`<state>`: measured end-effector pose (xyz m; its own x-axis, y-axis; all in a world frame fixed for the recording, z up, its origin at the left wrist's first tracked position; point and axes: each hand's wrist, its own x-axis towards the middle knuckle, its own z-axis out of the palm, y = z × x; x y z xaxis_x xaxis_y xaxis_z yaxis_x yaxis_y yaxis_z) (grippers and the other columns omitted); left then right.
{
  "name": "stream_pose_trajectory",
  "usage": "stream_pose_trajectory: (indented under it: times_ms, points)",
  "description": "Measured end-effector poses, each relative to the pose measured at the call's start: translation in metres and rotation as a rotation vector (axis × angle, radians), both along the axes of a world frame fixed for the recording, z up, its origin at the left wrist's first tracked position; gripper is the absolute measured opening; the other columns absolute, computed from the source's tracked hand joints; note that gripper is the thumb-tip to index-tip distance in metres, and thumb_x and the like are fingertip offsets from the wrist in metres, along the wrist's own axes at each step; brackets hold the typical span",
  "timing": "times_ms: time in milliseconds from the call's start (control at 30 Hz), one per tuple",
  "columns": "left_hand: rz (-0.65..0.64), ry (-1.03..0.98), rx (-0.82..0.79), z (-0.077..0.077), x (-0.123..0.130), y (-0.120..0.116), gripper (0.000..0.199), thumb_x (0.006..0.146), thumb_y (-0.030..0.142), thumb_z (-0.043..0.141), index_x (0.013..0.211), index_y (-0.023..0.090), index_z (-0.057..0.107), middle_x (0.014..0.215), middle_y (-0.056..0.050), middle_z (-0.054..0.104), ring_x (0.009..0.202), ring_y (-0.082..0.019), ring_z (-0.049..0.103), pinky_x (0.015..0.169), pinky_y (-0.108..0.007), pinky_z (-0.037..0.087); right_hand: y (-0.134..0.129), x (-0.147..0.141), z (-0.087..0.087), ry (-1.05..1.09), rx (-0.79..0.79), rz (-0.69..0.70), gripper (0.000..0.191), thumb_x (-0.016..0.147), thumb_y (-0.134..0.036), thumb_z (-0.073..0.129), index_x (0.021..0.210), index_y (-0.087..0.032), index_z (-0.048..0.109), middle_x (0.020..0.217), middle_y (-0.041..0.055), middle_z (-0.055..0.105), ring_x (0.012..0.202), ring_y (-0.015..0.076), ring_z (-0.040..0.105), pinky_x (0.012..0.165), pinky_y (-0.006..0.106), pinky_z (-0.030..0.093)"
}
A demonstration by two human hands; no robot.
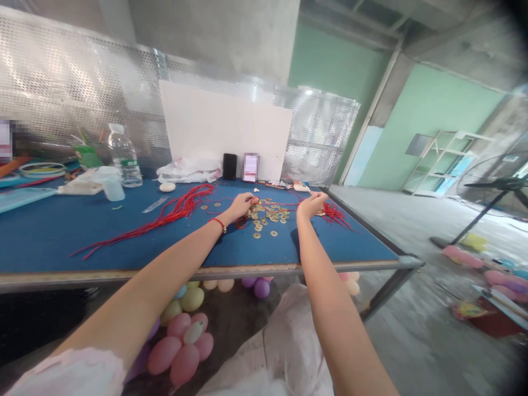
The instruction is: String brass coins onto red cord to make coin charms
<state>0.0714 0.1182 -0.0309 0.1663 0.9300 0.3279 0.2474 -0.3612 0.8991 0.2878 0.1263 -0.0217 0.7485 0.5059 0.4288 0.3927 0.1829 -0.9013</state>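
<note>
My left hand is closed, its fingers pinched on a thin red cord above the middle of the blue table. From there the cord runs across to my right hand, whose fingers are also pinched together on it. Loops of red cord hang by the left fingers. Between and below my hands lies a scattered pile of brass-coloured coins with holes in the middle. A long bundle of red cords stretches out left of my left hand. Another red bundle lies just beyond my right hand.
At the back stand a phone with a lit screen and a black phone-like object, near a crumpled white plastic bag. A water bottle and cup are at left. Balloons lie beneath the table.
</note>
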Motion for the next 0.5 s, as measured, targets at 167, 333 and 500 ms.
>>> stream_pose_trajectory:
  times_ms: [167,333,500]
  points:
    - [-0.02,-0.139,-0.103,-0.001,-0.001,-0.001,0.028,0.074,0.04,0.065,0.069,0.016,0.052,0.054,0.005,0.048,0.045,-0.007,0.047,0.042,-0.018,0.033,0.0,-0.024,-0.008,-0.301,-0.034,0.642,0.015,0.088,-0.036,0.046,0.094,-0.022,0.051,0.087,0.0017,0.06,0.081,0.0161,0.052,0.079,0.026,0.038]
    - [-0.081,-0.249,-0.142,-0.002,-0.001,-0.001,0.029,0.071,0.038,0.07,0.066,0.015,0.052,0.053,0.005,0.05,0.047,-0.008,0.047,0.045,-0.019,0.035,-0.003,-0.047,-0.02,-0.526,0.021,1.045,0.017,0.07,-0.027,0.071,0.064,-0.02,0.058,0.066,-0.0021,0.057,0.069,0.0139,0.046,0.071,0.024,0.033]
    - [-0.051,-0.26,-0.178,-0.004,-0.004,0.004,0.024,0.073,0.035,0.068,0.072,0.015,0.056,0.055,0.004,0.053,0.047,-0.008,0.048,0.044,-0.019,0.036,-0.001,-0.045,-0.015,-0.398,0.015,1.055,0.027,0.082,-0.026,0.055,0.056,-0.018,0.058,0.059,-0.0002,0.059,0.061,0.0127,0.048,0.066,0.025,0.036]
